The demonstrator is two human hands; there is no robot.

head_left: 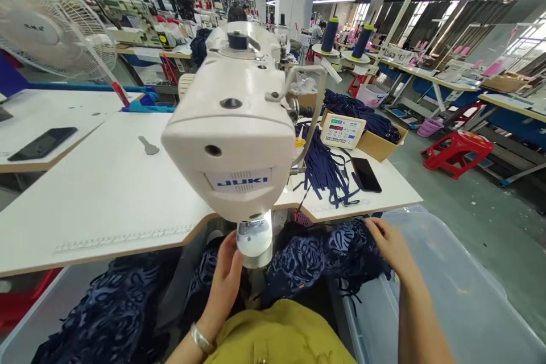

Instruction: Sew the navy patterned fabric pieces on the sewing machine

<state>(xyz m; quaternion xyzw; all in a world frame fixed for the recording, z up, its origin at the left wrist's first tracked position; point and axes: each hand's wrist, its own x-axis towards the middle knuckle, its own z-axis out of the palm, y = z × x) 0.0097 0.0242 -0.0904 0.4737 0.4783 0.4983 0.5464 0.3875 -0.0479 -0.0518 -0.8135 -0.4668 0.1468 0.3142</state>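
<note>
A navy lace bra (301,259) stretches sideways below the white sewing machine head (230,142). My right hand (390,244) pinches the bra's right end between thumb and fingers, over the edge of a clear plastic bin. Beside the machine's lower tip, my left hand (224,281) is curled against the dark lace on the left, its fingertips partly hidden behind the lit clear guard (255,239). The machine's front also hides the needle area. Thin dark straps hang down below the bra's right half.
More navy lace pieces (115,307) fill a bin at lower left. On the white tabletop (106,193) lie a grey flat tool (148,145), navy straps (322,168) and a phone (367,174). A control panel (342,131) stands behind them. A clear bin (452,290) is at right.
</note>
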